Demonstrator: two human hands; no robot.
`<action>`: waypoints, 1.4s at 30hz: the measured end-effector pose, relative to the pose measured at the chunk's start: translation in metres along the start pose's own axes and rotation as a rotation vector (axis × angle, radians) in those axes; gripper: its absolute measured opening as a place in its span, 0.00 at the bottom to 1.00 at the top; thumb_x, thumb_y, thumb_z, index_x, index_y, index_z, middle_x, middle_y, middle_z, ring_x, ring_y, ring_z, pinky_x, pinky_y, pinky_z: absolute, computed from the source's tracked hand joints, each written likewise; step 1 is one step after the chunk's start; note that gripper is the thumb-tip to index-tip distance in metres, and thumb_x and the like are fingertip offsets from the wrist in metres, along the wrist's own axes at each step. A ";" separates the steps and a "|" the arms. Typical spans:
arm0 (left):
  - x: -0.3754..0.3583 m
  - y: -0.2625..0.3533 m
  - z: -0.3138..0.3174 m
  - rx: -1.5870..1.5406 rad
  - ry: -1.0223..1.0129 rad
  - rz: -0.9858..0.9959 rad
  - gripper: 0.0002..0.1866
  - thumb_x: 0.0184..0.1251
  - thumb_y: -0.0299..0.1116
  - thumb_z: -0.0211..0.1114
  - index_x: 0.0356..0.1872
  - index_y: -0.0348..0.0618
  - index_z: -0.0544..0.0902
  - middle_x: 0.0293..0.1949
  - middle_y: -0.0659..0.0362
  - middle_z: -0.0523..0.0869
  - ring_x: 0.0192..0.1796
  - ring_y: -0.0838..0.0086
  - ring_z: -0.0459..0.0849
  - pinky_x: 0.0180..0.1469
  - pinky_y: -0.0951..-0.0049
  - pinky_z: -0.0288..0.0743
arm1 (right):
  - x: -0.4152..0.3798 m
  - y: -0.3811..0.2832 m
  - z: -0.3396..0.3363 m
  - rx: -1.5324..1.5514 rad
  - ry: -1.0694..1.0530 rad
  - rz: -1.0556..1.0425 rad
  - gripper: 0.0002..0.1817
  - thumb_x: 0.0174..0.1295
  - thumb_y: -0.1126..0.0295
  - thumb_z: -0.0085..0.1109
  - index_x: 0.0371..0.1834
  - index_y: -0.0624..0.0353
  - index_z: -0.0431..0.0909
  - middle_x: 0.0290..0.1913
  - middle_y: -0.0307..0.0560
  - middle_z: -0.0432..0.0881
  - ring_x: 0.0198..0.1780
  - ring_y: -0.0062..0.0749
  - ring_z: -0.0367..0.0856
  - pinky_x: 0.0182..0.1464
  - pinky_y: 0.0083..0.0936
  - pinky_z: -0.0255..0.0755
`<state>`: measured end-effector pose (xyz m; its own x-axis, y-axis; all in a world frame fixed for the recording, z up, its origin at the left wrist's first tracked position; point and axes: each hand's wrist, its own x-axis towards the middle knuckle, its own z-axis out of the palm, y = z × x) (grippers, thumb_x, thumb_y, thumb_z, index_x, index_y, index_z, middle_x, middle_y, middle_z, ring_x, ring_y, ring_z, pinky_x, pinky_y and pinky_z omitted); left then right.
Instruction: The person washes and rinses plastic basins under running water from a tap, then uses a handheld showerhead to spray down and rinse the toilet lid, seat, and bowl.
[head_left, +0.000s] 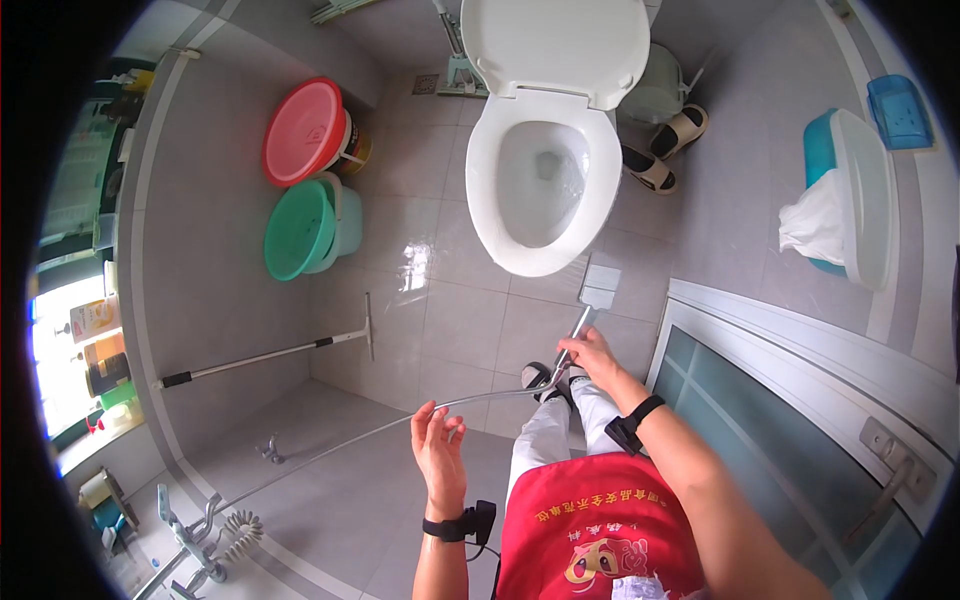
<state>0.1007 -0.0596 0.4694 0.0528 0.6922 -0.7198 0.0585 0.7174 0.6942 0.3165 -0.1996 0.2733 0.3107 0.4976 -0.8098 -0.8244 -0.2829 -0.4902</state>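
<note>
My right hand (590,352) is wrapped around the chrome handle of a shower head (600,287), whose pale square end points toward the floor just in front of the toilet. From the handle a metal shower hose (490,396) runs left. My left hand (438,450) has its fingers curled, thumb and fingertips at the hose. Beyond, the hose stretches to the shower mixer (205,540) at the lower left. Ahead stands a white toilet (480,190) with its lid up and water in the bowl. My hands do not touch the toilet.
Red (303,130) and green (300,230) basins lean at the left wall. A floor squeegee (270,355) lies below them. Slippers (652,170) sit right of the toilet. A tissue box (865,200) hangs on the right wall, above a glass-panelled door (790,430).
</note>
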 end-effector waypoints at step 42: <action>0.008 0.047 0.022 -0.110 -0.032 0.026 0.15 0.71 0.30 0.59 0.56 0.41 0.72 0.46 0.59 0.79 0.41 0.76 0.80 0.47 0.73 0.75 | 0.008 -0.006 0.041 0.015 -0.021 0.097 0.10 0.57 0.76 0.62 0.40 0.59 0.71 0.31 0.41 0.77 0.31 0.24 0.76 0.37 0.23 0.73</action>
<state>0.1256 -0.0219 0.4962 0.0848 0.7088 -0.7003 -0.0525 0.7051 0.7072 0.3052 -0.1605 0.2828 0.2194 0.4858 -0.8461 -0.8574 -0.3179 -0.4048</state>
